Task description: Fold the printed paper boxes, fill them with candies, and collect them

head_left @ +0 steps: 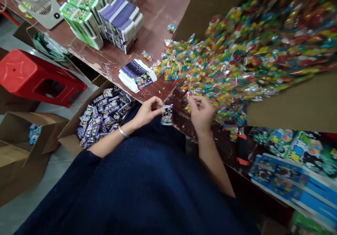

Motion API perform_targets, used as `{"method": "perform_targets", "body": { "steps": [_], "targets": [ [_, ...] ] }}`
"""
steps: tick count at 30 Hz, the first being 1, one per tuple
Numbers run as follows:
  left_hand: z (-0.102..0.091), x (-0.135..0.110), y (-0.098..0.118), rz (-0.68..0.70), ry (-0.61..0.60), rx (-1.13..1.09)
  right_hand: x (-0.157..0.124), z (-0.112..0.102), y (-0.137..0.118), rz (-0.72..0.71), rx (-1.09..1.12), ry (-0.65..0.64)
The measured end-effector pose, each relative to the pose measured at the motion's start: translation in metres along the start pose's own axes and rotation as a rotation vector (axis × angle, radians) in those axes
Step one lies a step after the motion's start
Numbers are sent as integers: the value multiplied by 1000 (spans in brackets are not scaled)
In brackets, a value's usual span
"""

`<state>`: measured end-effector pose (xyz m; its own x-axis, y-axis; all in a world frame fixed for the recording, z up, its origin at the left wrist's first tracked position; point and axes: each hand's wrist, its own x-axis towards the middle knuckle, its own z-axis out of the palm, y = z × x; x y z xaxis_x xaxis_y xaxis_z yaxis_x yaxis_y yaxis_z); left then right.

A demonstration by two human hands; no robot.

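My left hand (149, 110) is closed on a small purple candy box (166, 114), held upright just off the table edge. My right hand (201, 113) hovers at the near edge of a big heap of clear candy packets (237, 56), fingers pinched together; what they hold is hidden. A short stack of flat purple box blanks (137, 75) lies on the brown table (158, 7) just beyond my left hand. My dark blue lap fills the foreground.
A carton of several filled purple boxes (104, 114) sits below the table at left. Stacks of green (84, 14) and purple blanks (121, 21), a white fan (34, 0), a red stool (37, 77), empty cartons (23, 147), blue printed sheets (295, 172) at right.
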<state>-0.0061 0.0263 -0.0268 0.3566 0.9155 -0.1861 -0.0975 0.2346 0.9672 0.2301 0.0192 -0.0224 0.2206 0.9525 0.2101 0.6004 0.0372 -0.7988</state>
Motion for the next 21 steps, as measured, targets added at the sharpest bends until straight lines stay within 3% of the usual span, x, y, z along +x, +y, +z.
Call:
{"method": "perform_targets", "body": {
  "steps": [2,5,8,10,13,16,21],
  "targets": [
    [-2,3,-2,-25,44,44,18,-5,16,76,-201,100],
    [-3,4,-4,-144,42,-14,35,-2,34,88,-390,69],
    [-4,3,-6,-230,-1,-137,37,4,43,59,-374,29],
    [-5,2,-7,-230,-26,-178,34,4,41,60,-233,75],
    [-8,4,-13,-183,-60,-134,28,2,22,92,103,170],
    [-7,7,-20,-106,-74,10,21,2,-13,100,355,153],
    [0,4,-16,-29,-102,148,12,16,-53,83,395,85]
  ]
}}
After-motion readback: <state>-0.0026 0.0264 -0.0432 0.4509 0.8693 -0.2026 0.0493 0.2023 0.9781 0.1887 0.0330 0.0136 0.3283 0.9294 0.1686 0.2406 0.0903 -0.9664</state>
